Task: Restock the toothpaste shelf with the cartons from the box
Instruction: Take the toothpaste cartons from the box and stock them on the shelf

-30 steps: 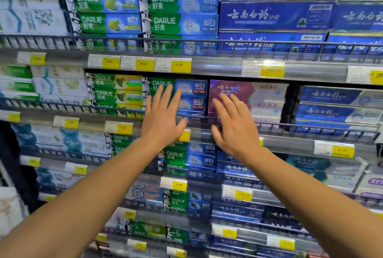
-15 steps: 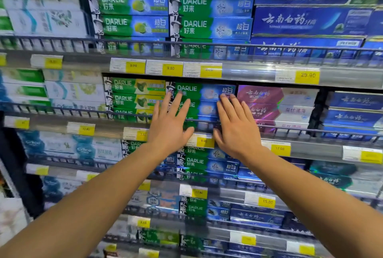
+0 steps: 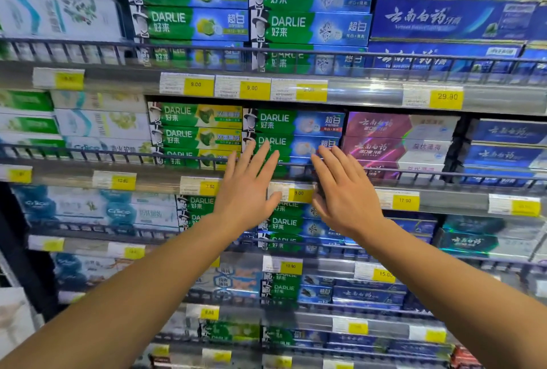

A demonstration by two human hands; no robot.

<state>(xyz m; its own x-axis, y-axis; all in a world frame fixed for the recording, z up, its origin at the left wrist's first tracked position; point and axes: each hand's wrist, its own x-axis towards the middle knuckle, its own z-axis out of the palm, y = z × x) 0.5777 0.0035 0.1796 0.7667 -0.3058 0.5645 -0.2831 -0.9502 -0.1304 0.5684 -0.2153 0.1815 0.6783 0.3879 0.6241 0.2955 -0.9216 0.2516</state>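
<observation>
Shelves are packed with toothpaste cartons behind wire rails. Straight, released fingers of both hands are laid flat against the green-blue Darlie cartons.

Green-and-blue Darlie cartons: long flat boxes, stacked flat one on other, long printed face to front, on second shelf from top in view. Top carton fully seen; second one partly covered; lower ones mostly hidden. Stack stands behind wire rail of shelf, between green-yellow Darlie cartons on left and purple-white cartons on right, touching both or nearly. Yellow 9.00 price tag below stack.
</observation>
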